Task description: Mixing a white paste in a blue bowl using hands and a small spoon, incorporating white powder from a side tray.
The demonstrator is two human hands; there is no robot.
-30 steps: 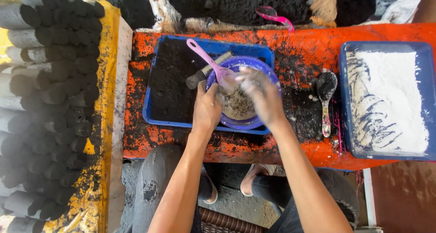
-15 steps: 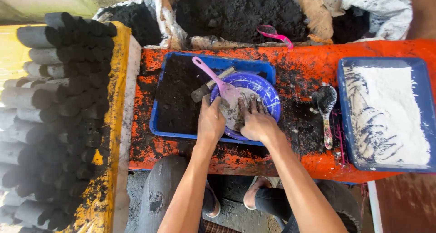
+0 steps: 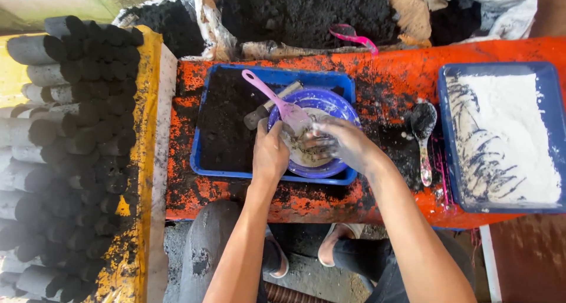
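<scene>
Fingers of the right hand (image 3: pixel 345 145) are curling loosely into the grey, crumbly mix (image 3: pixel 306 146) inside the purple bowl (image 3: pixel 336 105), smeared with it and pressing down on it rather than closing around any one piece. At nine o'clock from it, the left hand (image 3: pixel 270 155) is resting on the bowl's near rim, fingers bent over the edge and touching the same mix; whether it is gripping the rim or only steadying it cannot be told. A pink scoop (image 3: pixel 274 99) is lying in the bowl, its handle pointing out toward ten o'clock. The bowl is sitting at the right end of a blue tray (image 3: pixel 203 161) that is holding black powder. That tray is standing on an orange table (image 3: pixel 389 67). At three o'clock from the bowl a spoon (image 3: pixel 423 138) loaded with black powder is lying on the table, and beyond it a second blue tray (image 3: pixel 451 202) is holding white powder. Far out at nine o'clock, dark cylindrical briquettes (image 3: pixel 71 138) are lying stacked on yellow sheeting.
</scene>
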